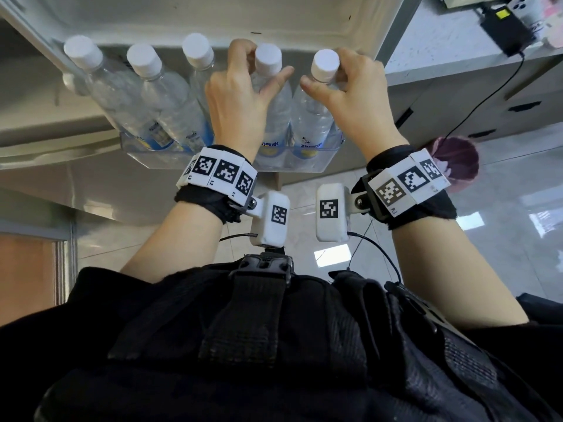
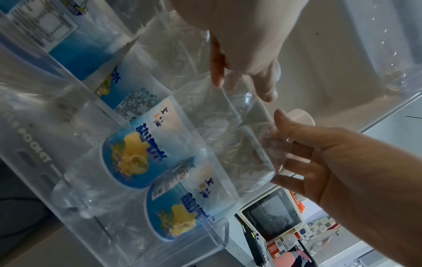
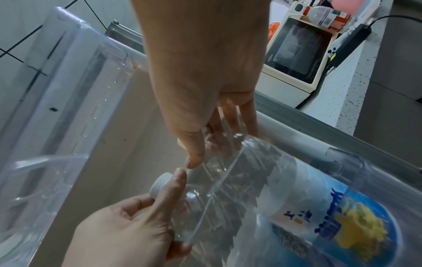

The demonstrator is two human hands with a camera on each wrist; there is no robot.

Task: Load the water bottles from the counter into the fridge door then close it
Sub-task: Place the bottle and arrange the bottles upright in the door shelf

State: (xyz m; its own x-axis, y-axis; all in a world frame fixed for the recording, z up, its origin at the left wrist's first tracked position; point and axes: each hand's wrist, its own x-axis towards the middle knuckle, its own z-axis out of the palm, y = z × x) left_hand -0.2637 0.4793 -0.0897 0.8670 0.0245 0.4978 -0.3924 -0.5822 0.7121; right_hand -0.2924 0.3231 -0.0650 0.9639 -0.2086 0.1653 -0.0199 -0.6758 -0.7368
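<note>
Several clear water bottles with white caps and blue-yellow labels stand in the clear door shelf (image 1: 304, 167) of the open fridge door. My left hand (image 1: 240, 95) grips the neck of the fourth bottle (image 1: 278, 111), fingers curled behind its cap, thumb stretched out to the right. My right hand (image 1: 350, 95) grips the neck of the rightmost bottle (image 1: 310, 117) just under its cap. Both bottles sit with their bases in the shelf. The right wrist view shows my right hand (image 3: 205, 90) on the bottle shoulder (image 3: 239, 162) and my left hand (image 3: 128, 225) beside it.
Three more bottles (image 1: 164, 95) fill the shelf's left side. A grey counter (image 1: 457, 47) to the right carries a black power adapter (image 1: 505, 28) with a cable, and a cream appliance (image 3: 297, 52). Cabinet drawers and tiled floor lie below. A clear upper door shelf (image 3: 68, 72) hangs above.
</note>
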